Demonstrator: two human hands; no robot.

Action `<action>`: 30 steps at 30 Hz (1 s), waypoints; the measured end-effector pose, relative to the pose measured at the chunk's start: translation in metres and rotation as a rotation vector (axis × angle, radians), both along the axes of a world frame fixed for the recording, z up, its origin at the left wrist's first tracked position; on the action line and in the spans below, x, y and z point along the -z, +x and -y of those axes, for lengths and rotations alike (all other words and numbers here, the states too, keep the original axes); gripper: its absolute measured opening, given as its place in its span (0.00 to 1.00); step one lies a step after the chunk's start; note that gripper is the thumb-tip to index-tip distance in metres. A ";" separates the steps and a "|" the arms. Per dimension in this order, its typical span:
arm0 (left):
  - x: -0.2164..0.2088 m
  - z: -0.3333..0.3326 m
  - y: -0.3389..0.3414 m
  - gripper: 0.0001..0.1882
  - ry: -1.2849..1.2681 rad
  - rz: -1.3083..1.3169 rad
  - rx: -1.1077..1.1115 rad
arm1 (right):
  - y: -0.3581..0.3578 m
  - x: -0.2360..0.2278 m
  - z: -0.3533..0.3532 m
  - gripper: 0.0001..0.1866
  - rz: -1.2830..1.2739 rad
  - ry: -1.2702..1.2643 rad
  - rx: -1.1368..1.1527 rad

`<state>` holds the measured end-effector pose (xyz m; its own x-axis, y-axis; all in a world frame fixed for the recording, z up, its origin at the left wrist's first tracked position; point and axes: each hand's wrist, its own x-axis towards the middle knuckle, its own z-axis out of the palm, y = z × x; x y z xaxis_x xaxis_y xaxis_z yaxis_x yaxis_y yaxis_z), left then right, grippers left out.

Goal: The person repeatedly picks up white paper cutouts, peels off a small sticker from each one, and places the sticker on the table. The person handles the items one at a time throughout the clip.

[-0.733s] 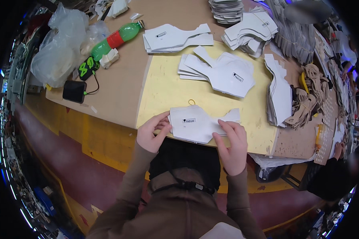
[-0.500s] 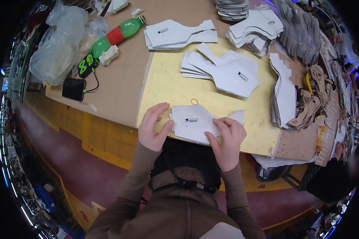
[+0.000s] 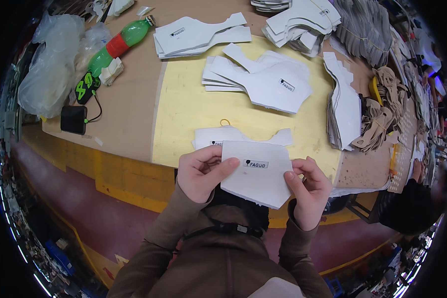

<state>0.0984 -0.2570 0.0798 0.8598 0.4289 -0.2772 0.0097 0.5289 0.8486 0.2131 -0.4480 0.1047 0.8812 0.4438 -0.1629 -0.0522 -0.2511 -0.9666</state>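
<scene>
Raised over the table's near edge is a white cut piece (image 3: 256, 181) of flat material, with a small dark printed label. My left hand (image 3: 201, 171) pinches its left edge, thumb on top and fingers partly hidden behind. At the right edge my right hand (image 3: 310, 191) grips it between thumb and fingers. Just beyond, another labelled white piece (image 3: 207, 134) with a narrow curved arm lies on the yellow sheet (image 3: 179, 119), partly covered by the held one. A small yellow elastic band (image 3: 225, 122) touches or nearly touches its far edge.
Farther back lie fanned white pieces (image 3: 278, 87) and another stack (image 3: 188, 35). More piles (image 3: 345, 109) stand at right, beside tan bundled strips (image 3: 377, 126). To the left are a green bottle (image 3: 134, 35), a plastic bag (image 3: 54, 69) and a black phone-like device (image 3: 73, 119) with a cable.
One white piece has been lifted off the table and brought nearer to me, between both hands. Another labelled piece now shows where it lay. The view has shifted slightly.
</scene>
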 end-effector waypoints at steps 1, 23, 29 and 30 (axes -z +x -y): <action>-0.002 0.001 0.002 0.11 0.006 -0.023 -0.001 | 0.000 -0.001 0.000 0.09 -0.034 -0.002 0.012; -0.031 0.019 0.007 0.28 0.060 -0.114 0.133 | -0.001 -0.010 0.004 0.05 0.164 -0.047 -0.081; -0.030 0.018 0.006 0.27 0.114 -0.044 0.163 | -0.001 -0.010 0.002 0.05 0.171 -0.034 -0.077; -0.030 0.018 0.006 0.27 0.108 -0.047 0.158 | -0.001 -0.010 0.002 0.05 0.174 -0.032 -0.077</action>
